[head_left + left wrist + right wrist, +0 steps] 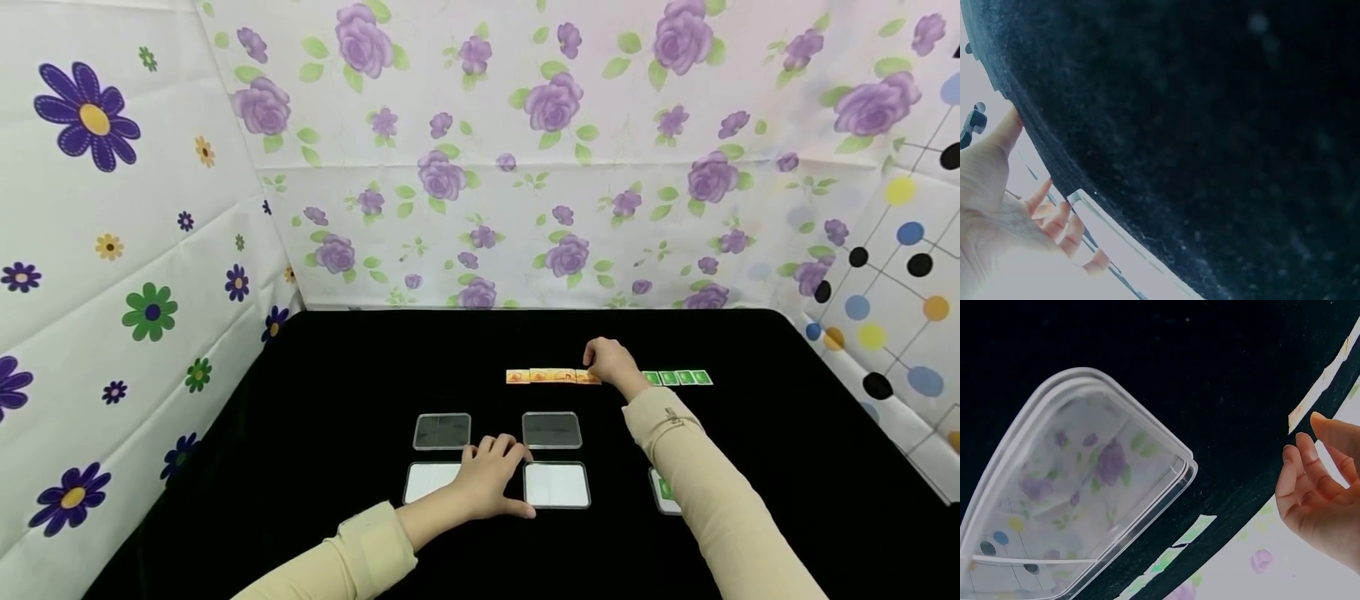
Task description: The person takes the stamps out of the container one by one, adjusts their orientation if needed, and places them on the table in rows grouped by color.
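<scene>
Spread out over the near part of the black table, my left hand [487, 485] lies between two clear-edged flat boxes with white inside, the left white box [429, 482] and the right white box [557, 485]. Its thumb is at the right box's near left corner. Farther off, my right hand [613, 367] reaches down to the right end of a row of orange cards [552, 376]. In the right wrist view its fingers [1315, 465] are loosely bent beside the orange strip [1319, 390], with nothing visible held. Green cards [678, 378] line up to its right.
Two clear boxes, a left one [442, 432] and a right one [552, 431], stand behind the white ones. Under the right sleeve [720, 492], a box with a green card [665, 492] is partly hidden. Flowered cloth [480, 167] hangs behind the black table [300, 483].
</scene>
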Tool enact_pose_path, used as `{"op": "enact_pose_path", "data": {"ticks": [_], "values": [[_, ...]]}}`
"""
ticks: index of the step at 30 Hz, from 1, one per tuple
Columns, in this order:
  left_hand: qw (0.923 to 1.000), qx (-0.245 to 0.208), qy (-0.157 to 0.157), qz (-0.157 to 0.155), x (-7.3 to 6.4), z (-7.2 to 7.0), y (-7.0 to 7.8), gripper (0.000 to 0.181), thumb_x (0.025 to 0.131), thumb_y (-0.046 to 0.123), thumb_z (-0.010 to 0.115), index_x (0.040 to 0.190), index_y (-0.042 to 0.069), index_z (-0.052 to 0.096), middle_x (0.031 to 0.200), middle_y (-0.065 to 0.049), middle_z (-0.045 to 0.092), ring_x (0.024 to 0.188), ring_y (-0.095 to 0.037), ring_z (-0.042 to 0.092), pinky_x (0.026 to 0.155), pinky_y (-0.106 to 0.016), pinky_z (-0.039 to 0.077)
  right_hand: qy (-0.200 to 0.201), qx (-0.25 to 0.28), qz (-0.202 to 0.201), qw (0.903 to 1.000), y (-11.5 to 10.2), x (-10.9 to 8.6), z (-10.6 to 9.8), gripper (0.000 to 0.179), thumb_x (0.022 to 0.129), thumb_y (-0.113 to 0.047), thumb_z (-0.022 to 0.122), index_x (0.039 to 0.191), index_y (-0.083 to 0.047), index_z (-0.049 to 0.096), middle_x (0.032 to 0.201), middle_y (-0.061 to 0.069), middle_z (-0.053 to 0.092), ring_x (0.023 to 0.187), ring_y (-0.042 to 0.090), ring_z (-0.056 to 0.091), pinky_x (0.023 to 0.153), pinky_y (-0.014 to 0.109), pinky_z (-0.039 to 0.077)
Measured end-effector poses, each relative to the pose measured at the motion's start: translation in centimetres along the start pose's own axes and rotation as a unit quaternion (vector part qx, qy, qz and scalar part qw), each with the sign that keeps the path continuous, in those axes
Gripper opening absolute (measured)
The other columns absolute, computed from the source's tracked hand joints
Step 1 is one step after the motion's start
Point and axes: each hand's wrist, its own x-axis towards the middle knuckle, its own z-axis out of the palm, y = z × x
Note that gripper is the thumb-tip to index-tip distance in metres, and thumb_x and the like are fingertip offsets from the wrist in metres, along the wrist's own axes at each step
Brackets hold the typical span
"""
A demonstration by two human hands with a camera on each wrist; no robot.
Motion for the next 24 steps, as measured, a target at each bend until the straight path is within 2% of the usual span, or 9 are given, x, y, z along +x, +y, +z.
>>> {"op": "enact_pose_path", "data": {"ticks": [13, 18, 24], "values": [[1.0, -0.006, -0.003, 0.002, 0.1, 0.2, 0.1, 0.067, 0.069, 0.052, 0.077, 0.121, 0.02, 0.05, 0.13, -0.007, 0.047, 0.116, -0.027, 0.043, 0.089, -0.049, 0.038, -0.011, -0.015, -0.02, 0.9996, 0.0, -0.9, 0.0, 0.008, 0.085, 0.004, 0.058, 0.086, -0.004, 0.062, 0.082, 0.011, 0.062, 0.067, 0.023, 0.055, 0.062, 0.034, 0.044], [0.9999, -0.011, -0.007, 0.0, 0.1, 0.1, 0.2, 0.067, 0.068, 0.052, 0.077, 0.121, 0.019, 0.051, 0.13, -0.007, 0.047, 0.116, -0.027, 0.043, 0.089, -0.049, 0.038, 0.001, -0.031, -0.045, 0.9985, 0.3, -1.4, 0.4, 0.001, 0.085, -0.001, 0.063, 0.085, -0.002, 0.062, 0.084, 0.012, 0.062, 0.069, 0.022, 0.056, 0.064, 0.037, 0.047], [0.9999, -0.011, -0.006, 0.001, 0.3, 0.0, 0.1, 0.067, 0.068, 0.051, 0.078, 0.12, 0.019, 0.05, 0.13, -0.007, 0.046, 0.115, -0.027, 0.043, 0.089, -0.05, 0.038, 0.008, -0.026, -0.062, 0.9977, 1.0, -2.2, 0.0, 0.004, 0.085, -0.001, 0.065, 0.088, -0.001, 0.062, 0.084, 0.013, 0.062, 0.068, 0.022, 0.057, 0.064, 0.037, 0.047]]}}
